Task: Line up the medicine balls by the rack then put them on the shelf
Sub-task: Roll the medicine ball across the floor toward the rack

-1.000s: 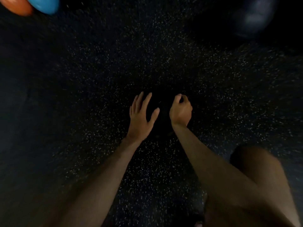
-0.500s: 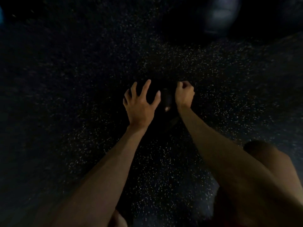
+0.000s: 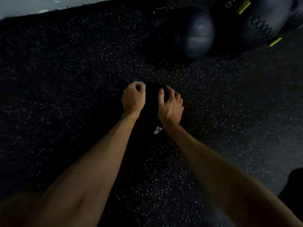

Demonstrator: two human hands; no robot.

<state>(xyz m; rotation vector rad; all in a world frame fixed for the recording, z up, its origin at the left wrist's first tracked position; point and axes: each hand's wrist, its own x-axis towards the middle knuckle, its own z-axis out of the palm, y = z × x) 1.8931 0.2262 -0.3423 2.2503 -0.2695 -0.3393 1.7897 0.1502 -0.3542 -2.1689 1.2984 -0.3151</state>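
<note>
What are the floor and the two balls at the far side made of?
Floor: likely rubber matting, matte black with pale flecks. Seamed ball: smooth leather or vinyl, slight sheen, panel seam. Stitched ball: similar skin, cross-stitched lacing, yellow-green strips; blurred.

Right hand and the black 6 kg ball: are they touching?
Touching. Head view shows the right hand lying on the black 6 kg ball, fingers curled over its top.

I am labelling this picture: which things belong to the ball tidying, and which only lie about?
Job: black 6 kg ball, held by left hand and right hand; grey ball; yellow-striped ball.
Not the job: dark shape at lower right, unclear.
</note>
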